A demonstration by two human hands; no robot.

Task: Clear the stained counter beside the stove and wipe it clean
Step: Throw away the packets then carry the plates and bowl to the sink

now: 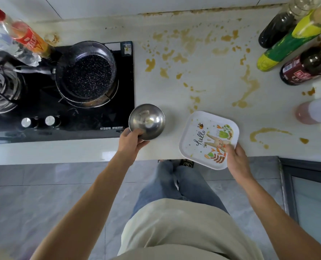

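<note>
Bright, even daylight, soft shadow beside the steel bowl (147, 121), glare on the glossy stove glass (107, 117), strong wide-angle bending at edges, corner bottles (295, 44) stretched and blurred

Brown sauce stains (248, 87) are spattering the white table (208, 72); a steel bowl (147, 121) and a square rabbit-printed plate (208, 137) are sitting near its front edge.
</note>
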